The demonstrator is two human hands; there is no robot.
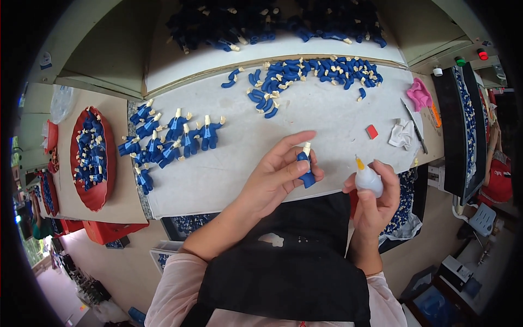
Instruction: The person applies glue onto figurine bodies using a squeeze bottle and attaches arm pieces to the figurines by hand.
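"Leftmost?"
"Red tray (pixel 93 204) of blue pieces; then assembled blue figures (pixel 176 126), grouped on the bench (pixel 218 109)."
"Centre?"
"Left hand (pixel 272 177), fingers pinching one blue figurine (pixel 306 175). Long axis near to far, pale end far. Held by the near edge."
"Right of it?"
"Right hand (pixel 383 204), fingers wrapped round a squeeze bottle (pixel 369 182), yellow nozzle tipped far and left. Figurine lies left of the nozzle, apart."
"Room?"
"Open gap between; farther off, white benchtop up to loose blue arms (pixel 294 75)."

Arm pieces (pixel 294 71) behind held figurine (pixel 307 173)
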